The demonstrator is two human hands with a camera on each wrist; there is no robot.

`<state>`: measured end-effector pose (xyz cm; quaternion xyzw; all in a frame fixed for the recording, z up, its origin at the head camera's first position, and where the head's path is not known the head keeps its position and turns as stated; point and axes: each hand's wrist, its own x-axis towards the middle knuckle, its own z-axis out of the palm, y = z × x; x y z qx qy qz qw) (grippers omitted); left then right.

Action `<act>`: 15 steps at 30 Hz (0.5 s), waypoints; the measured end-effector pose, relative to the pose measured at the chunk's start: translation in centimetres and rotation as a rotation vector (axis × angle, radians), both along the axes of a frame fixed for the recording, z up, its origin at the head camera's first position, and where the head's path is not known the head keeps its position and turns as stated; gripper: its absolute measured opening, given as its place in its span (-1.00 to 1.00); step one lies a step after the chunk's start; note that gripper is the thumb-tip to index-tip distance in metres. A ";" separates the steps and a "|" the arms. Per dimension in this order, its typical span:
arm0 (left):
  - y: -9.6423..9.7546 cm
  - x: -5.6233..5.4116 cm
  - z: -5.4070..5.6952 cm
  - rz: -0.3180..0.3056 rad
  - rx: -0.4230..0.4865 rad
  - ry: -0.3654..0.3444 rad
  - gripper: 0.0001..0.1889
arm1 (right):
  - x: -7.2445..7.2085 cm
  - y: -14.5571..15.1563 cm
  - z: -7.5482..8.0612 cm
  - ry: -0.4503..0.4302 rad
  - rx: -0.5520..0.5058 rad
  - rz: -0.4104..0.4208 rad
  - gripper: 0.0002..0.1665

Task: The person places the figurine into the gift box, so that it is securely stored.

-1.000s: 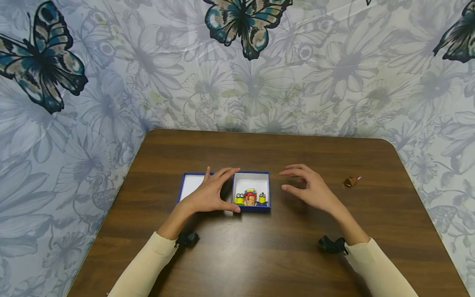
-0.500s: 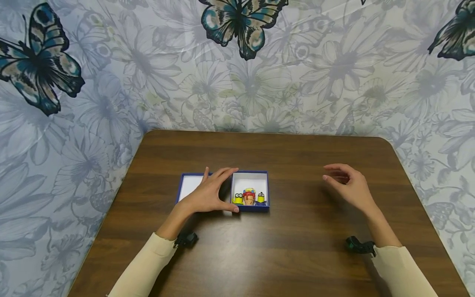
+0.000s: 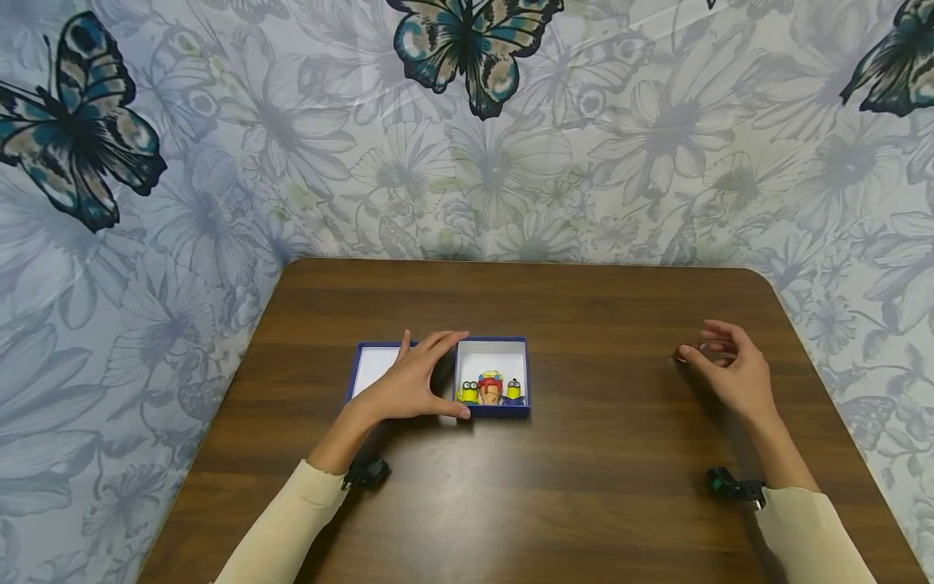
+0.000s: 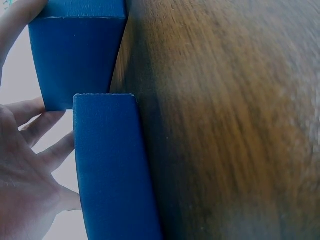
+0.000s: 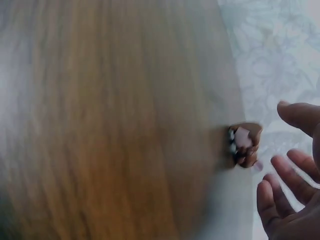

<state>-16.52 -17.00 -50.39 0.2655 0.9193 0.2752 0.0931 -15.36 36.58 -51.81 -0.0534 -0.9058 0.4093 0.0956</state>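
Note:
My left hand (image 3: 412, 381) spans the left side of a blue box (image 3: 492, 412) with a white inside, thumb at the front corner and fingers at the back. Several small toy figures (image 3: 490, 388) stand along the box's front, yellow ones beside a red-and-tan one. To its left lies the blue lid (image 3: 353, 375), white inside up, partly hidden under the hand. My right hand (image 3: 737, 377) is at the table's right, thumb and fingers apart with nothing between them. Just off its fingertips in the right wrist view sits a small brown figurine (image 5: 246, 145), mostly hidden in the head view.
The brown wooden table (image 3: 584, 487) has rounded far corners and meets a floral wall covering (image 3: 511, 178) with butterfly prints. Box and lid stand side by side near the middle; in the left wrist view their blue walls (image 4: 110, 165) rise close together.
My right hand has moved right from beside the box to the brown figurine, now largely covering it in the head view. The left hand has stayed at the box.

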 end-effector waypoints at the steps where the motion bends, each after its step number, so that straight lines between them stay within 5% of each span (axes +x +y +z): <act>1: 0.0 0.0 0.0 0.001 0.001 0.000 0.32 | 0.0 0.2 -0.1 -0.030 0.012 -0.006 -0.12; 6: 0.0 0.1 0.1 0.000 -0.002 -0.002 0.31 | 0.0 0.6 -0.7 -0.157 0.075 -0.046 0.10; 15: 0.1 0.1 0.2 0.003 -0.010 -0.001 0.32 | -0.1 0.3 -1.0 -0.182 0.072 -0.064 -0.10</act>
